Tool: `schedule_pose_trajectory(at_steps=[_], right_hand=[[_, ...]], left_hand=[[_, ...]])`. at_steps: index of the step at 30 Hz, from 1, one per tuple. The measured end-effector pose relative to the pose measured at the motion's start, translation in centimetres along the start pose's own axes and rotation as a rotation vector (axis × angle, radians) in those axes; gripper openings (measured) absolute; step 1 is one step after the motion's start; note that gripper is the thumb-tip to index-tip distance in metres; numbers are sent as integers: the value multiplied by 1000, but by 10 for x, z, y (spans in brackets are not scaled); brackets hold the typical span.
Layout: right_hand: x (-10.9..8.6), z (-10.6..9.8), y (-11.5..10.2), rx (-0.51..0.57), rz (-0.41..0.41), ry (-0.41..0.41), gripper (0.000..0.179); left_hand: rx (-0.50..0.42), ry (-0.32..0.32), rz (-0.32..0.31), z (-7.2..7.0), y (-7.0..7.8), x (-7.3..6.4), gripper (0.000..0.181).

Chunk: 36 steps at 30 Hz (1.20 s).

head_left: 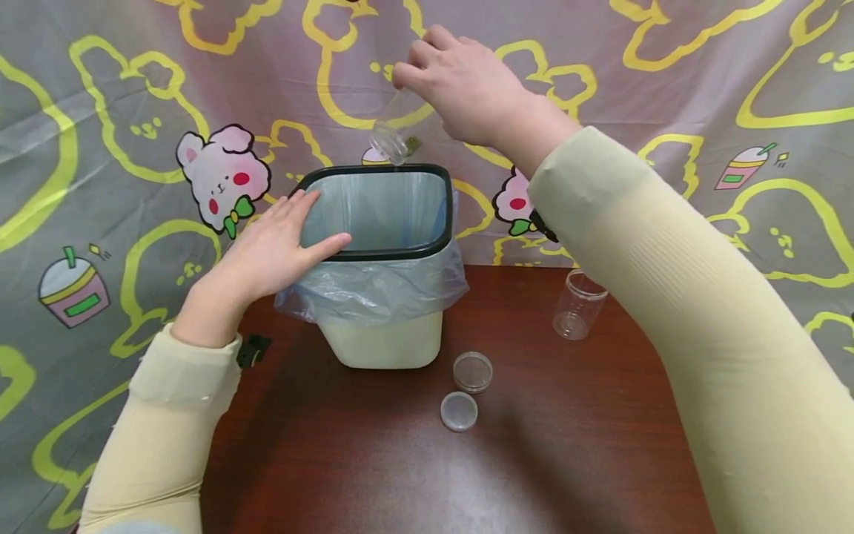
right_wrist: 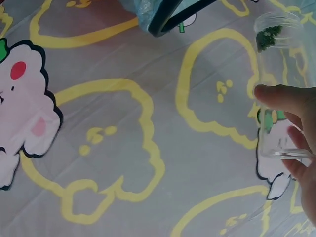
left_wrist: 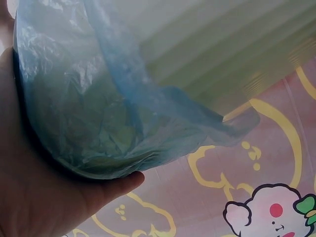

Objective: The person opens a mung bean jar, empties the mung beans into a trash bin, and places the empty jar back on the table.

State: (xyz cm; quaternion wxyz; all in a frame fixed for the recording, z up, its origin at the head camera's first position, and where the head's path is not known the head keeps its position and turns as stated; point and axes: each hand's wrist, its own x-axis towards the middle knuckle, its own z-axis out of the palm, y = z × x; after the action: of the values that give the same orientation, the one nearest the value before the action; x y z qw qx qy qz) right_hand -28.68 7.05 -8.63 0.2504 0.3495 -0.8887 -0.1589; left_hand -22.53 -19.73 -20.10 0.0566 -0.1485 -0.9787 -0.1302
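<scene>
My right hand [head_left: 460,85] grips a clear plastic jar [head_left: 389,137] above the back of a bin [head_left: 383,345]. The jar tilts with its mouth downward, and some green leafy bits [right_wrist: 268,37] sit inside near the mouth. In the right wrist view, thumb and fingers wrap round the jar's side. My left hand [head_left: 270,248] rests on the left corner of the bin's black rim [head_left: 394,256], its fingers mostly straight and the thumb lying across the front edge. A thin bluish bag [head_left: 373,289] lines the bin and hangs over its outside.
A second clear jar [head_left: 577,308] stands uncapped on the brown table [head_left: 567,445], right of the bin. Two round clear lids [head_left: 472,371] lie in front of the bin. A patterned cloth [head_left: 147,245] with cartoon animals hangs close behind.
</scene>
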Motion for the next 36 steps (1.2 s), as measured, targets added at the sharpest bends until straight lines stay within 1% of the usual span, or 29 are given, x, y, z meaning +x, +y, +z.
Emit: schedule_pose_trajectory(at_steps=[6, 13, 16, 20, 27, 30, 36], right_hand=[[1, 0, -2, -16, -21, -25, 48], [0, 2, -2, 1, -5, -20, 50], [0, 3, -2, 1, 8, -63, 53], [0, 6, -2, 5, 8, -102, 51], [1, 5, -2, 3, -3, -57, 50], [0, 4, -2, 7, -7, -25, 51], [0, 4, -3, 21, 2, -47, 52]], left_hand=[[-3, -1, 4, 0, 0, 0, 97], [-3, 1, 3, 0, 0, 1, 97], [-1, 2, 2, 0, 0, 1, 97], [4, -1, -2, 0, -1, 1, 98], [4, 5, 2, 1, -2, 1, 97], [7, 5, 2, 1, -2, 1, 98], [10, 7, 6, 2, -3, 2, 97]])
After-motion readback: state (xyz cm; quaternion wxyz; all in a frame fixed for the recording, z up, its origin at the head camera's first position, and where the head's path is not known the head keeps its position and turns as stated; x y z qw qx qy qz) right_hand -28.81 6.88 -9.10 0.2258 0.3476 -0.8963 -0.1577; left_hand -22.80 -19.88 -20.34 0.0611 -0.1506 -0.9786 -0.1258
